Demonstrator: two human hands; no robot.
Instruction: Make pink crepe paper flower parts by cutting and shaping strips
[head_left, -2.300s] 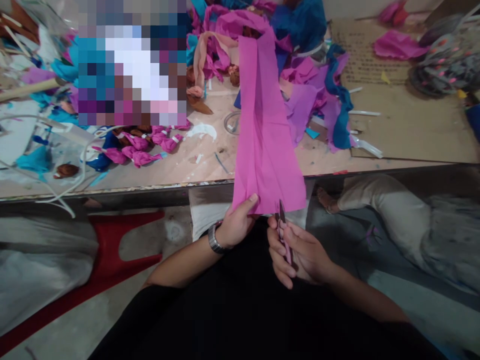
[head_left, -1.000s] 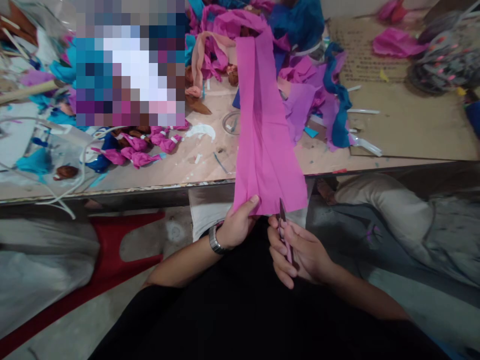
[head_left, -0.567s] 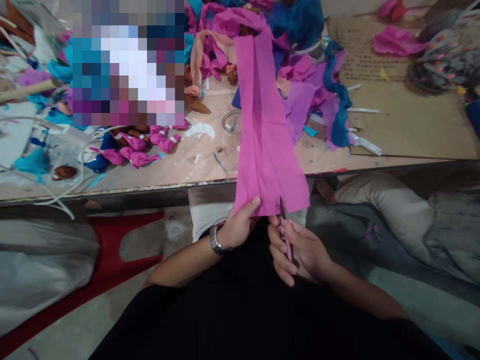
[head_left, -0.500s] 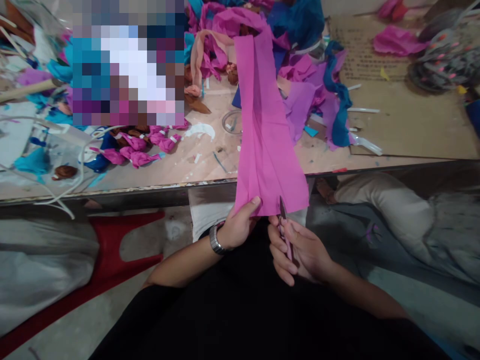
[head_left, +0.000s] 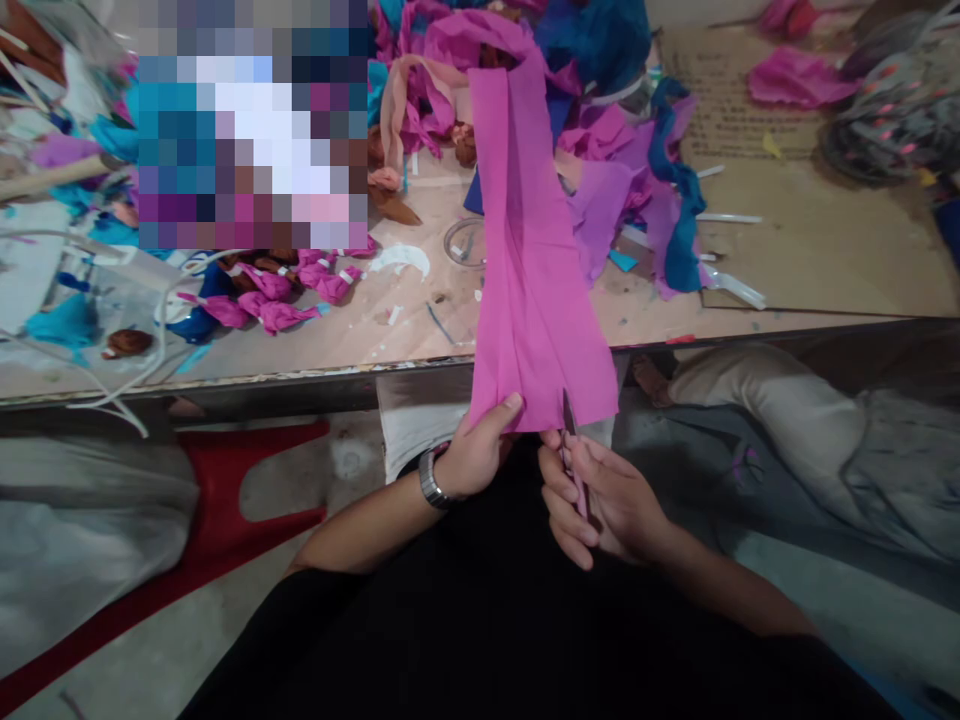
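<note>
A long strip of pink crepe paper point(head_left: 536, 300) hangs over the table's front edge toward me, its far end folded back among other pieces. My left hand point(head_left: 484, 445) pinches its lower left corner, thumb on top, fingers hidden beneath. In my right hand point(head_left: 600, 490) is a pair of scissors point(head_left: 579, 485) with pinkish handles. The dark blades point away from me and sit at the strip's lower edge, right of the left hand, in a short slit. The fingers of the right hand are curled round the handles.
On the table point(head_left: 405, 320) lie a roll of clear tape point(head_left: 465, 243), several wrapped pink buds point(head_left: 277, 310), a blue crumpled strip point(head_left: 679, 200) and a white cable point(head_left: 161, 300). Cardboard point(head_left: 817, 240) covers the right side. A red chair point(head_left: 217, 490) stands left; a person's leg point(head_left: 765, 410) is at right.
The scissors and my right hand have shifted slightly right, and the slit at the paper's lower edge shows wider. My left hand keeps its place on the corner.
</note>
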